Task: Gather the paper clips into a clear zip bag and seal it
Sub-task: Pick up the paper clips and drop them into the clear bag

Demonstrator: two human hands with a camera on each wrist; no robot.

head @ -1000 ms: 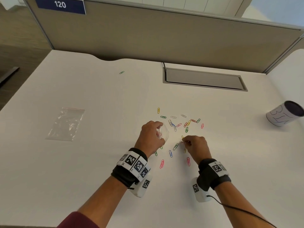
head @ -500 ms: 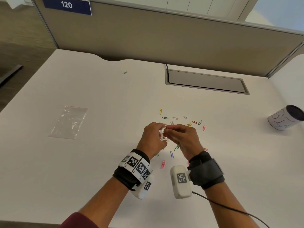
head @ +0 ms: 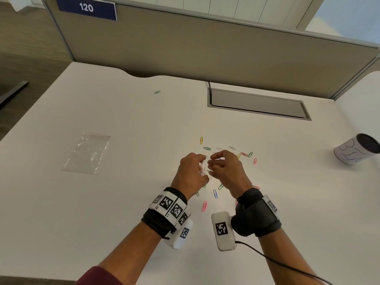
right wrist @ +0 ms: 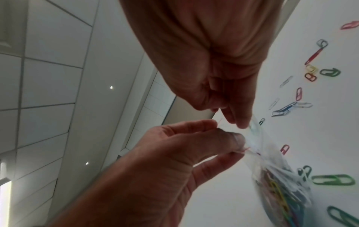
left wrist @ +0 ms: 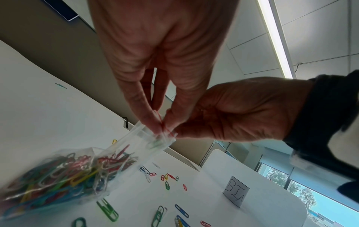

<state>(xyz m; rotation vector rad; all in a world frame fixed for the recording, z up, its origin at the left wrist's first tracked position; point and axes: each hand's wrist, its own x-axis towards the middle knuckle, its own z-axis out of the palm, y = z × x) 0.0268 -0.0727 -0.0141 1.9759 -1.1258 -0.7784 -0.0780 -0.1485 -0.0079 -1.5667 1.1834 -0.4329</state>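
Note:
A clear zip bag with a red zip line is lifted off the white desk; its belly is stuffed with several coloured paper clips. My left hand pinches one side of the bag's mouth between thumb and forefinger. My right hand, fingers curled, meets the mouth from the right and pinches its corner. A green clip lies in the bag's neck. Loose clips are scattered beyond and below the hands, among them a pink one and a blue one.
A second, empty zip bag lies flat at the left. One green clip sits far back. A paper-wrapped cup marked BIN stands at the right. A grey cable hatch is set in the desk before the partition.
My right hand left the desk, where it was picking up clips, and rose leftward to the bag's mouth. The left hand lifted the bag slightly.

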